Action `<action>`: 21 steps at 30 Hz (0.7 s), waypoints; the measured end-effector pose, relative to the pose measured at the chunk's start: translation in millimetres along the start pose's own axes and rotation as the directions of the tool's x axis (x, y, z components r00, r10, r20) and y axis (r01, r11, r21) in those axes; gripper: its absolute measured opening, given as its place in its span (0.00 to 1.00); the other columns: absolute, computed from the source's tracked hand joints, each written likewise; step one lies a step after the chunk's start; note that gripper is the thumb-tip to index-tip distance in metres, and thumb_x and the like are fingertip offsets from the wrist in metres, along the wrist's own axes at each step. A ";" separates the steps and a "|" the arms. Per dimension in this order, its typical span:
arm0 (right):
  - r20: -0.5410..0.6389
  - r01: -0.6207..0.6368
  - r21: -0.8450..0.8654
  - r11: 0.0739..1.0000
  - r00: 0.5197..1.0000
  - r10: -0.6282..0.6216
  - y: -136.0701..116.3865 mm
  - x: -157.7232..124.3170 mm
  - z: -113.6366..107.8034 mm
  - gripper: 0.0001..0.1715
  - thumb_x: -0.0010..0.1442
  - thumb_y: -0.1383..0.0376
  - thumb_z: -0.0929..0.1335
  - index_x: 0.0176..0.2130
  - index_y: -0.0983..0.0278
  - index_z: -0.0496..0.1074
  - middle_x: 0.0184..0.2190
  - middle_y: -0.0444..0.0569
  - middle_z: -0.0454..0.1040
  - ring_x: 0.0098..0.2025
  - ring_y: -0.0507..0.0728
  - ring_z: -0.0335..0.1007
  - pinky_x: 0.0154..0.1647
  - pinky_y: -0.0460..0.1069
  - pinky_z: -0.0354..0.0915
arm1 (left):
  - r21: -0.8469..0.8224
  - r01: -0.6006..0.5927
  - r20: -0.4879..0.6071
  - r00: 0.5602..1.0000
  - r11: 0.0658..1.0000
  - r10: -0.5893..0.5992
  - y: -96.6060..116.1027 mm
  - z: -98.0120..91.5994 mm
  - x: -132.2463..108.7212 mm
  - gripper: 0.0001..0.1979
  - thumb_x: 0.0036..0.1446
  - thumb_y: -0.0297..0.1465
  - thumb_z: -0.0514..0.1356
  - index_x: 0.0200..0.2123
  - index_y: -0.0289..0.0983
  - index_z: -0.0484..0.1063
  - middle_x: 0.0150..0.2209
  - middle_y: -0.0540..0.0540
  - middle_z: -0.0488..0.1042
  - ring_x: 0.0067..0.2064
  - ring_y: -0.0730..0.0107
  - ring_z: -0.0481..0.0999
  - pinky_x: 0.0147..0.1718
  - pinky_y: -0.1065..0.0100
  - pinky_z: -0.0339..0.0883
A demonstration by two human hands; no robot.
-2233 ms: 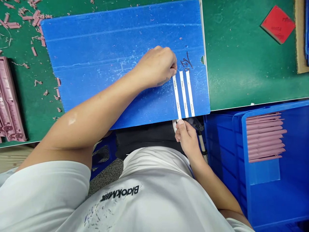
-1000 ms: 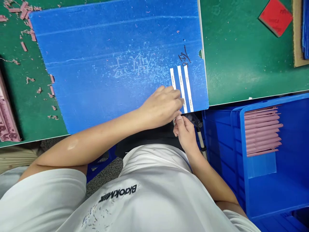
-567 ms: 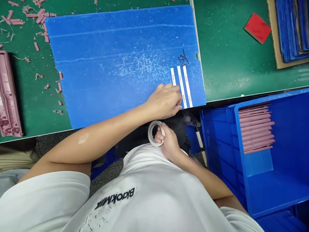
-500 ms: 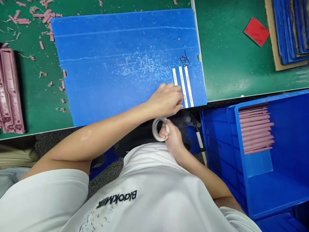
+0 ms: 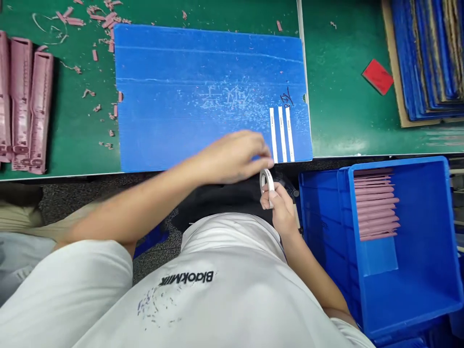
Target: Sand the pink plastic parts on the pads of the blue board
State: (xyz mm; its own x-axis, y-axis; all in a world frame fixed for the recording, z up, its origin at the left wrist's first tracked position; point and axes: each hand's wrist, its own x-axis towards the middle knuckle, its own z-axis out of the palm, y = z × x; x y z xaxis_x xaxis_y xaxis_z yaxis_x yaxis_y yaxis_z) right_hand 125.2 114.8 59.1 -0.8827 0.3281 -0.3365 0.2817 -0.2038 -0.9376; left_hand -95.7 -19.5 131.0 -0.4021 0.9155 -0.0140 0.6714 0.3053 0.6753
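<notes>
My right hand (image 5: 282, 208) is closed around a roll of white tape (image 5: 267, 187), held upright just in front of the table edge. Slightly blurred, my left hand (image 5: 239, 155) reaches over the near edge of a blue board (image 5: 174, 113). Its thumb and fingers are pinched together at the top of the roll, where the tape's end would be; the end itself is hard to see. Three white tape strips (image 5: 282, 134) with small print lie side by side on the board's near right corner, beside dark handwriting.
Pink moulded parts (image 5: 39, 111) lie at the left among pink scraps (image 5: 108, 19). A red block (image 5: 377, 76) and a stack of blue boards (image 5: 427, 58) are on the right of the green table (image 5: 337, 130). Below stands a blue crate (image 5: 416, 290) holding pink pieces (image 5: 377, 205).
My left hand has come off the strips and back to the tape roll. The right hand has lifted the roll slightly and turned it. A third strip lies fully uncovered on the board.
</notes>
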 end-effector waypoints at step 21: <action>0.576 0.115 -0.418 0.901 0.800 0.166 -0.2 22.4 112.4 0.23 0.75 0.44 0.73 0.55 0.58 0.78 0.37 0.46 0.85 0.38 0.58 0.79 0.46 0.53 0.70 | -0.190 0.388 -0.493 0.757 0.902 -0.429 -2.2 73.6 -211.0 0.08 0.79 0.30 0.58 0.44 0.40 0.76 0.46 0.44 0.84 0.49 0.58 0.82 0.54 0.57 0.77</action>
State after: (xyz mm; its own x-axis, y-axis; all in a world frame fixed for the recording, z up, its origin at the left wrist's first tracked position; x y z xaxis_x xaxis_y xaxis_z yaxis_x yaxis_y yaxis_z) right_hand 63.1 18.5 61.5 -0.8765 -0.3029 -0.3741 0.3098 0.2399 -0.9201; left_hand 33.5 -194.1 78.3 -0.8994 0.4325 0.0627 0.3313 0.5811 0.7434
